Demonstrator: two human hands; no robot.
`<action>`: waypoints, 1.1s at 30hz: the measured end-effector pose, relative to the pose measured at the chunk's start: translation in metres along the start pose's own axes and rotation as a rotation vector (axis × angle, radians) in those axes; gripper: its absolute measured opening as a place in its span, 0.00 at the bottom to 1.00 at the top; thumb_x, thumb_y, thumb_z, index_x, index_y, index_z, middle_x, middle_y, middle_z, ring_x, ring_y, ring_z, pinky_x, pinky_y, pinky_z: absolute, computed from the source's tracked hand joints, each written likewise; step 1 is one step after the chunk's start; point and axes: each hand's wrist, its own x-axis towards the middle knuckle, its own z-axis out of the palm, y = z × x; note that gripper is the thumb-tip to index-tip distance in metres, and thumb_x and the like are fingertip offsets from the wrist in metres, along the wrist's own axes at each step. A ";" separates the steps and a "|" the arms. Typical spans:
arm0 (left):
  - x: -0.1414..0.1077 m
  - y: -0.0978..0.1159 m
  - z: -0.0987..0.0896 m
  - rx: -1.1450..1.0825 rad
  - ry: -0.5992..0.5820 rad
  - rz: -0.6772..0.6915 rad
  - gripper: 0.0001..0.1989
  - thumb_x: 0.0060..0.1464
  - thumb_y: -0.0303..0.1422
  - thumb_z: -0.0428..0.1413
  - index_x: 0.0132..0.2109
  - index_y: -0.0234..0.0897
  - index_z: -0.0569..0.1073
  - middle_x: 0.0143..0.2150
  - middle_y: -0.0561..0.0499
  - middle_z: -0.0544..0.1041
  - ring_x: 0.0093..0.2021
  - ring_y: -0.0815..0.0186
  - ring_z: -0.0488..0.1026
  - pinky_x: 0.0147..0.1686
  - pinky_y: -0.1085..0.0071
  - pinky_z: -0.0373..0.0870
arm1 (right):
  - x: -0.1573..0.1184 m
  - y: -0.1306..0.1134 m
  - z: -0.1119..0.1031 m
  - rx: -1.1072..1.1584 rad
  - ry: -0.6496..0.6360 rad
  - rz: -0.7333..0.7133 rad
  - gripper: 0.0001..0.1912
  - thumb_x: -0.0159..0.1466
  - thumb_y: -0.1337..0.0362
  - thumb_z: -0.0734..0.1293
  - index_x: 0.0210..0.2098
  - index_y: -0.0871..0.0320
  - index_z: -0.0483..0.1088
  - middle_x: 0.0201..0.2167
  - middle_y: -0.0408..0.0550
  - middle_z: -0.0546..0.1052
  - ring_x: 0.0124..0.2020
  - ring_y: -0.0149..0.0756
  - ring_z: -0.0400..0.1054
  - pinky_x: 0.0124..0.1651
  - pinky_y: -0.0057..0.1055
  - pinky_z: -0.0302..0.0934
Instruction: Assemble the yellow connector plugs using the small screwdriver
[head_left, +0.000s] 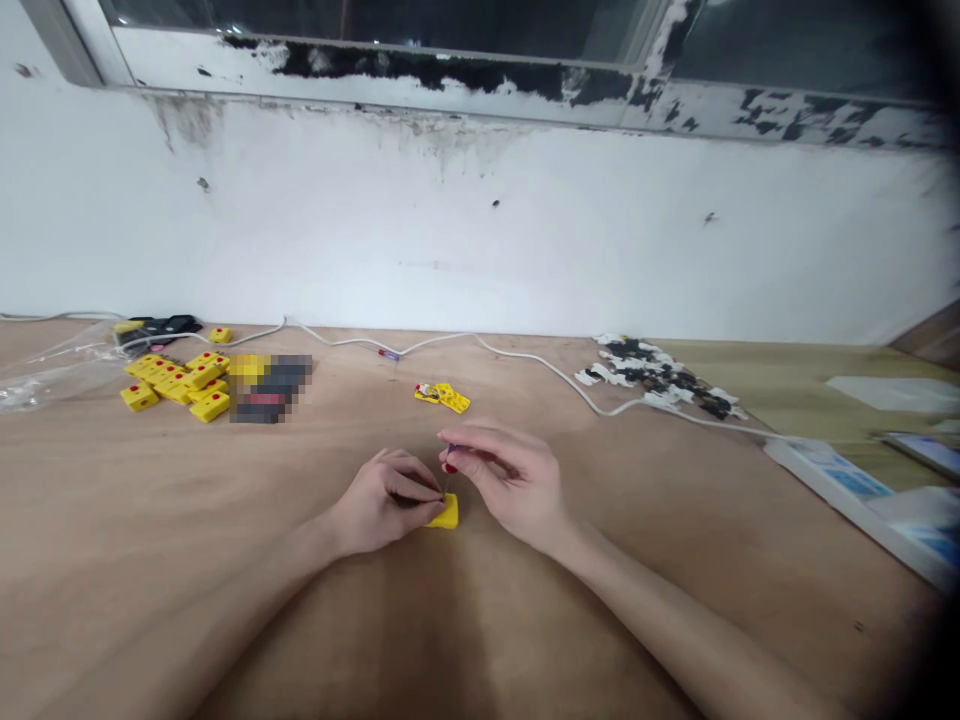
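Observation:
My left hand (386, 500) grips a small yellow plastic block (448, 514) from its left side, with the fingers curled over it. My right hand (506, 480) pinches a thin small screwdriver (451, 462) with a dark blue handle. Its shaft points down onto the top of the block. The hands nearly touch above the block, and the fingers hide most of the screwdriver's handle. The exact point where the tip meets the block is too small to make out.
Several yellow blocks with red dots (176, 385) lie at back left beside a pixelated patch (270, 390) and a plastic bag (52, 375). Straight ahead lie opened yellow pieces (442, 397), a small screwdriver (388, 354) and a white cable (525, 357). Black-and-white scraps (660, 375) lie back right.

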 end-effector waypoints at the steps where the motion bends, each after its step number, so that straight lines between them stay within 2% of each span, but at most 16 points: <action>1: 0.000 -0.001 -0.001 0.009 -0.003 0.008 0.07 0.59 0.36 0.60 0.35 0.46 0.84 0.39 0.53 0.82 0.42 0.66 0.77 0.47 0.66 0.68 | -0.001 0.000 0.001 0.016 0.002 0.005 0.13 0.66 0.71 0.67 0.48 0.51 0.76 0.41 0.47 0.79 0.36 0.32 0.76 0.39 0.31 0.74; 4: -0.001 -0.002 -0.004 0.029 -0.042 0.023 0.05 0.57 0.35 0.62 0.37 0.46 0.83 0.41 0.53 0.82 0.42 0.66 0.76 0.47 0.66 0.67 | -0.002 -0.001 0.000 0.041 0.005 0.011 0.13 0.66 0.71 0.66 0.48 0.53 0.76 0.41 0.48 0.79 0.36 0.31 0.76 0.39 0.29 0.74; 7: -0.002 -0.002 -0.006 0.047 -0.077 0.026 0.06 0.52 0.33 0.65 0.39 0.46 0.83 0.43 0.53 0.82 0.42 0.64 0.76 0.48 0.66 0.66 | 0.001 -0.006 -0.005 0.002 -0.075 0.016 0.15 0.67 0.72 0.65 0.51 0.54 0.74 0.47 0.50 0.79 0.42 0.34 0.76 0.45 0.32 0.74; 10: -0.002 -0.002 -0.007 0.071 -0.074 0.021 0.09 0.48 0.34 0.67 0.40 0.46 0.83 0.43 0.54 0.82 0.43 0.63 0.77 0.48 0.65 0.66 | 0.005 -0.011 -0.010 -0.053 -0.077 -0.027 0.12 0.65 0.71 0.68 0.47 0.54 0.76 0.42 0.48 0.80 0.40 0.33 0.76 0.45 0.32 0.73; 12: -0.002 -0.002 -0.006 0.069 -0.068 0.015 0.09 0.48 0.33 0.66 0.40 0.46 0.82 0.44 0.54 0.82 0.43 0.64 0.77 0.47 0.66 0.67 | 0.007 -0.011 -0.011 -0.102 -0.097 -0.066 0.13 0.64 0.70 0.70 0.48 0.54 0.76 0.41 0.48 0.79 0.40 0.34 0.76 0.46 0.33 0.73; 15: -0.003 -0.002 -0.006 0.065 -0.063 0.030 0.09 0.48 0.32 0.66 0.40 0.46 0.82 0.44 0.55 0.82 0.44 0.64 0.77 0.48 0.66 0.66 | 0.004 -0.008 -0.011 -0.111 -0.157 -0.004 0.17 0.68 0.70 0.65 0.55 0.53 0.72 0.45 0.49 0.79 0.44 0.35 0.76 0.50 0.35 0.72; 19: -0.003 0.000 -0.003 0.084 -0.042 0.011 0.06 0.52 0.35 0.65 0.40 0.46 0.82 0.42 0.55 0.82 0.41 0.66 0.77 0.47 0.66 0.65 | 0.000 -0.004 -0.008 -0.113 -0.071 -0.017 0.15 0.63 0.68 0.71 0.50 0.53 0.75 0.39 0.47 0.79 0.38 0.34 0.76 0.44 0.32 0.73; 22: -0.003 0.000 0.001 0.085 0.006 -0.023 0.04 0.55 0.35 0.63 0.38 0.47 0.82 0.40 0.55 0.82 0.41 0.67 0.77 0.47 0.66 0.65 | -0.002 -0.003 -0.009 -0.060 -0.113 0.048 0.16 0.67 0.68 0.67 0.54 0.53 0.72 0.43 0.49 0.79 0.42 0.35 0.76 0.48 0.35 0.72; 24: -0.003 0.001 0.005 0.091 0.036 -0.028 0.03 0.55 0.35 0.63 0.37 0.47 0.82 0.40 0.56 0.82 0.40 0.67 0.77 0.48 0.66 0.65 | -0.001 -0.003 -0.010 -0.024 -0.079 0.108 0.15 0.67 0.68 0.67 0.53 0.53 0.72 0.42 0.49 0.80 0.40 0.34 0.77 0.46 0.33 0.73; 26: -0.003 0.002 0.007 0.100 0.062 -0.024 0.03 0.55 0.34 0.63 0.36 0.47 0.82 0.39 0.56 0.83 0.39 0.68 0.77 0.47 0.67 0.65 | 0.000 -0.004 -0.013 -0.084 -0.048 0.064 0.12 0.64 0.68 0.70 0.48 0.54 0.75 0.40 0.48 0.79 0.38 0.34 0.76 0.44 0.32 0.73; 30: -0.003 0.003 0.009 0.098 0.081 -0.033 0.03 0.55 0.34 0.63 0.35 0.47 0.83 0.38 0.56 0.83 0.38 0.68 0.78 0.46 0.67 0.65 | 0.005 -0.011 -0.018 -0.123 -0.193 0.006 0.15 0.68 0.70 0.64 0.53 0.54 0.73 0.43 0.50 0.80 0.42 0.34 0.76 0.48 0.33 0.71; 33: -0.004 0.003 0.010 0.102 0.075 -0.040 0.03 0.54 0.35 0.63 0.36 0.48 0.83 0.38 0.57 0.83 0.38 0.68 0.78 0.46 0.68 0.66 | 0.007 -0.017 -0.020 -0.187 -0.186 -0.012 0.12 0.66 0.68 0.68 0.49 0.54 0.75 0.38 0.48 0.80 0.38 0.34 0.76 0.45 0.32 0.71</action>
